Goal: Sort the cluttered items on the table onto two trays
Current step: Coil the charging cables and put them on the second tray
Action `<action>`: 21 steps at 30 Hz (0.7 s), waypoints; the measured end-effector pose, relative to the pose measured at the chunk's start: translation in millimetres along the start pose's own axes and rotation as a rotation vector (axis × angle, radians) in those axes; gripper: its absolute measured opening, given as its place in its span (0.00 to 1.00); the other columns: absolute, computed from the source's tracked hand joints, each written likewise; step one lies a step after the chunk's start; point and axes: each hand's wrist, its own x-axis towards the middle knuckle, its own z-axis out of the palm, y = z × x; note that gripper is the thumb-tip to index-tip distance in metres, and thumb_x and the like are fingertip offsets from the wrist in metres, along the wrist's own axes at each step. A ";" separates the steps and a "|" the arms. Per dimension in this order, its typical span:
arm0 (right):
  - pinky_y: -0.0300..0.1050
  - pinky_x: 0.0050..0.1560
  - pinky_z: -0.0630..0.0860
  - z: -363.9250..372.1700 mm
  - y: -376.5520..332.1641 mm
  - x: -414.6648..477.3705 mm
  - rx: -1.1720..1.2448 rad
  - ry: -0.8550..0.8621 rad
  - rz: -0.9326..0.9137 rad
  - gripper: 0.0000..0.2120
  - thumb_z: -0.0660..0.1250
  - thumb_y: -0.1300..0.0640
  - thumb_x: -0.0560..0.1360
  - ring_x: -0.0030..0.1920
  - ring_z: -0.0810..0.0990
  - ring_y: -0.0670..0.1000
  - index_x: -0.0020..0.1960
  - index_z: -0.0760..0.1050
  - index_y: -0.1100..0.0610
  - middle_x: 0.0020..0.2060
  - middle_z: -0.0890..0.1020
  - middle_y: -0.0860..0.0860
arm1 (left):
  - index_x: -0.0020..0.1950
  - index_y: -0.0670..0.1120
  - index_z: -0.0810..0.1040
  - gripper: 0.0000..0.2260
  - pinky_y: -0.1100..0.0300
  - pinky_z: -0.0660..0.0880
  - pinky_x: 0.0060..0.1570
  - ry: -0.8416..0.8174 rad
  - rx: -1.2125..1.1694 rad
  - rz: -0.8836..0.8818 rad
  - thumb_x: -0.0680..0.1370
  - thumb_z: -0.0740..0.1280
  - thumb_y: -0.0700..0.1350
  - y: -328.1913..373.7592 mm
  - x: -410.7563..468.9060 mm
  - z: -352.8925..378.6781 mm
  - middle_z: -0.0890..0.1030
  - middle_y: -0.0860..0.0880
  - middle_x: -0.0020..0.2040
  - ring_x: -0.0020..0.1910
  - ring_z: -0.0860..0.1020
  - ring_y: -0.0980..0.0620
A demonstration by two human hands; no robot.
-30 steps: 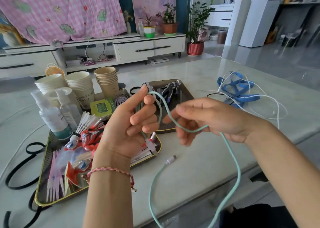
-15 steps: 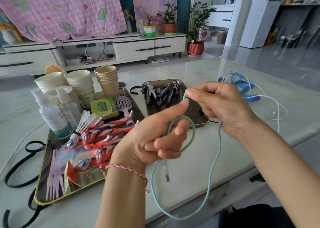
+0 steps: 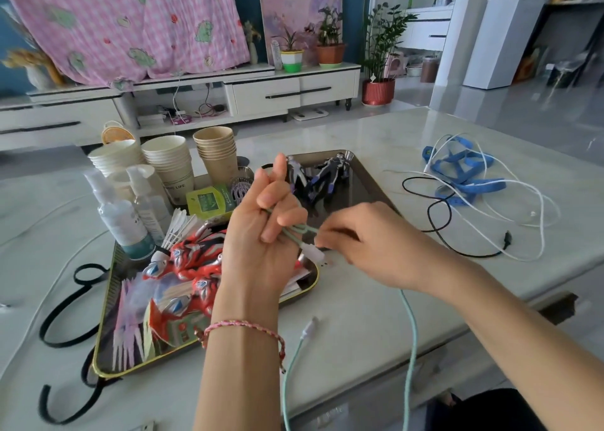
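Note:
My left hand (image 3: pixel 261 234) is raised palm-up over the table's middle, with loops of a mint green cable (image 3: pixel 411 332) wound round its fingers. My right hand (image 3: pixel 369 244) pinches that cable beside the left palm. Two long strands hang off the table's front edge, one ending in a white plug (image 3: pixel 309 327). The left tray (image 3: pixel 104 342) holds red toy figures (image 3: pixel 192 260), spray bottles, paper cups and purple forks. Behind my hands, the right tray (image 3: pixel 369 182) holds dark toy figures (image 3: pixel 322 177).
A tangle of blue straps (image 3: pixel 464 172), white cable (image 3: pixel 523 221) and black cable (image 3: pixel 438 214) lies on the table at the right. Black straps (image 3: pixel 62 319) curl on the table left of the left tray. The table's front edge runs just before me.
My right hand has swung from above and right of the left hand down beside its palm, wrapping more cable round the left fingers. The hanging loop has shortened.

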 end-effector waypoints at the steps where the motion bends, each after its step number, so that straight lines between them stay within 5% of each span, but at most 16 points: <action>1: 0.37 0.32 0.66 -0.5 -2.8 -2.8 -0.041 -0.045 -0.002 0.11 0.64 0.53 0.77 0.28 0.72 0.46 0.43 0.81 0.58 0.25 0.74 0.48 | 0.50 0.40 0.73 0.13 0.72 0.65 0.20 0.054 0.038 0.042 0.83 0.52 0.46 0.7 0.4 -1.4 0.70 0.54 0.24 0.14 0.62 0.58; 4: 0.44 0.31 0.67 -5.8 -10.7 -9.0 -0.056 -0.079 -0.023 0.12 0.64 0.52 0.77 0.27 0.69 0.51 0.41 0.80 0.57 0.28 0.76 0.55 | 0.55 0.37 0.72 0.14 0.68 0.76 0.30 0.105 0.098 0.144 0.82 0.52 0.45 5.7 1.1 -4.9 0.78 0.51 0.31 0.21 0.72 0.60; 6: 0.44 0.32 0.70 -10.4 -14.3 -10.8 -0.022 -0.062 -0.039 0.11 0.64 0.52 0.76 0.28 0.74 0.51 0.41 0.79 0.56 0.30 0.77 0.55 | 0.59 0.36 0.70 0.15 0.60 0.80 0.45 0.092 0.200 0.194 0.83 0.51 0.45 6.8 1.6 -4.7 0.83 0.46 0.39 0.37 0.82 0.54; 10: 0.40 0.22 0.73 -14.7 -13.9 -13.0 0.231 -0.107 0.096 0.07 0.65 0.57 0.77 0.24 0.76 0.49 0.43 0.78 0.59 0.29 0.77 0.51 | 0.59 0.38 0.69 0.14 0.53 0.74 0.61 0.158 0.550 0.246 0.83 0.51 0.46 -1.6 4.9 -5.5 0.84 0.43 0.46 0.51 0.82 0.47; 14: 0.33 0.22 0.66 -22.7 -9.8 -13.3 0.134 -0.107 0.126 0.07 0.67 0.56 0.75 0.22 0.72 0.43 0.39 0.78 0.54 0.31 0.81 0.49 | 0.54 0.38 0.75 0.18 0.55 0.76 0.56 0.165 0.981 0.045 0.83 0.50 0.49 -11.6 4.6 -5.1 0.84 0.42 0.45 0.48 0.83 0.47; 18: 0.40 0.34 0.71 -27.0 -6.2 -12.5 -0.060 -0.046 -0.006 0.05 0.71 0.54 0.68 0.31 0.76 0.45 0.35 0.78 0.53 0.28 0.80 0.47 | 0.42 0.38 0.81 0.40 0.51 0.76 0.51 -0.019 1.309 -0.389 0.74 0.44 0.70 -19.7 0.7 -6.7 0.83 0.37 0.38 0.39 0.82 0.42; 21: 0.40 0.32 0.70 -32.6 3.4 -8.8 0.079 0.067 0.021 0.08 0.75 0.54 0.64 0.27 0.73 0.44 0.34 0.77 0.54 0.29 0.80 0.51 | 0.39 0.36 0.74 0.42 0.65 0.73 0.26 -0.115 1.244 -0.589 0.68 0.38 0.71 -25.8 -2.2 -1.6 0.79 0.40 0.28 0.19 0.73 0.49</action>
